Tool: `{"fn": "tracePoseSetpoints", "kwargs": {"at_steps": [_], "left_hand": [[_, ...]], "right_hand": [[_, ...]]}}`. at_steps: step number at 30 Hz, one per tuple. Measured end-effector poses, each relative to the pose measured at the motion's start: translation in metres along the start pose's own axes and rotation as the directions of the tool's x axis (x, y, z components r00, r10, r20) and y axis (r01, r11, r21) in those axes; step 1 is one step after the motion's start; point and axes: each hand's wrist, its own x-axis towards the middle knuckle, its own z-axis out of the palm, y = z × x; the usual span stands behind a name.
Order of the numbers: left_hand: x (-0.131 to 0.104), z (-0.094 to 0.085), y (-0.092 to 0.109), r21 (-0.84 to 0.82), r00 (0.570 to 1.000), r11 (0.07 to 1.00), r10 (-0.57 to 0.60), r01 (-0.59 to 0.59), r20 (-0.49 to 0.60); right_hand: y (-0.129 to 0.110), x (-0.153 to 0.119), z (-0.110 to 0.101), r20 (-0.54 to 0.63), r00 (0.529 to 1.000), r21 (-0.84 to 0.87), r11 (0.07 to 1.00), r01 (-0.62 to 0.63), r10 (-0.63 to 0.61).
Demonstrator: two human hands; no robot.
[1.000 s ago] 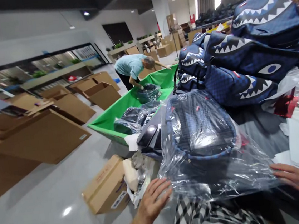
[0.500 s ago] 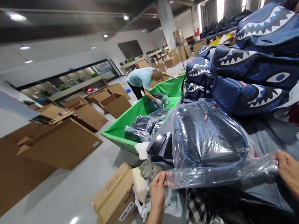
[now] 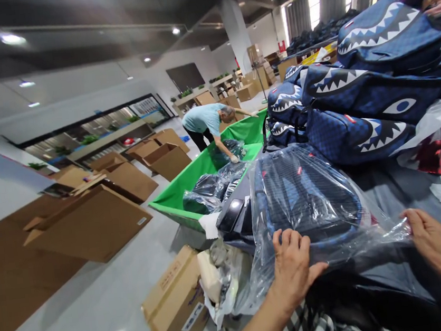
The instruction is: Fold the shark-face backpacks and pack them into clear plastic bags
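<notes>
A dark blue backpack [image 3: 307, 198] lies in front of me inside a clear plastic bag [image 3: 253, 284]. My left hand [image 3: 294, 268] rests on the near edge of the bagged backpack, its fingers over the film and its thumb stretched to the side. At the bag's right corner, my right hand [image 3: 432, 239] pinches the loose film between thumb and fingers. Part of the bag's near edge hangs down left of my left wrist.
Blue shark-mouth backpacks [image 3: 370, 84] are piled behind the bagged one. Left of it stands a green bin [image 3: 173, 192] holding bagged items, with a person [image 3: 203, 122] bending over it. Cardboard boxes [image 3: 95, 219] stand on the floor; a smaller carton [image 3: 175, 293] is nearer.
My left hand has let go of the bag's left corner and moved right onto the backpack's near edge. The left film has dropped. My right hand keeps its pinch.
</notes>
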Motion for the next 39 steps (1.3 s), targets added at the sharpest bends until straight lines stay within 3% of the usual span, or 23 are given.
{"fn": "tracePoseSetpoints", "kwargs": {"at_steps": [5, 10, 15, 21, 23, 26, 28, 31, 33, 36, 39], "left_hand": [[-0.012, -0.001, -0.001, -0.097, 0.995, 0.992, -0.087, 0.082, -0.047], [-0.018, -0.008, -0.005, -0.297, 0.993, 0.948, -0.106, 0.114, 0.042], [0.0, -0.021, -0.014, -0.411, 0.973, 0.885, -0.168, 0.219, 0.157], [0.024, -0.021, -0.026, -0.331, 0.964, 0.927, -0.096, 0.178, 0.249], [0.029, -0.014, -0.034, -0.438, 0.939, 0.863, -0.109, 0.252, 0.326], [0.034, -0.003, -0.046, -0.636, 0.884, 0.651, -0.123, 0.415, 0.451], [0.037, 0.004, -0.052, -0.669, 0.846, 0.557, -0.123, 0.492, 0.52], [0.038, 0.009, -0.054, -0.65, 0.794, 0.496, -0.148, 0.575, 0.589], [0.037, 0.01, -0.052, -0.644, 0.787, 0.486, -0.173, 0.591, 0.592], [0.038, 0.012, -0.05, -0.639, 0.778, 0.47, -0.197, 0.609, 0.597], [0.044, 0.013, -0.05, -0.613, 0.76, 0.481, -0.206, 0.627, 0.616]], "right_hand": [[0.003, 0.0, -0.001, 0.003, 1.0, 0.052, 0.999, -0.01, 0.01], [0.011, 0.004, 0.006, -0.034, 0.999, 0.143, 0.989, -0.036, 0.041], [0.008, 0.002, 0.008, -0.044, 0.998, 0.167, 0.985, -0.033, 0.041], [0.009, 0.004, 0.003, -0.12, 0.992, 0.118, 0.993, -0.025, 0.039], [0.014, 0.008, 0.005, -0.131, 0.991, 0.07, 0.998, 0.0, 0.009], [0.022, 0.018, 0.011, -0.035, 0.999, 0.006, 1.0, -0.012, 0.012], [0.024, 0.024, 0.016, 0.017, 0.999, -0.026, 0.999, -0.031, 0.031], [0.024, 0.029, 0.022, 0.059, 0.998, -0.023, 0.999, -0.037, 0.038], [0.021, 0.03, 0.021, 0.109, 0.991, 0.036, 0.995, -0.088, 0.084], [0.015, 0.023, 0.007, 0.087, 0.984, 0.199, 0.965, -0.171, 0.157], [0.012, 0.002, -0.032, -0.117, 0.989, 0.134, 0.988, -0.071, 0.087]]}}
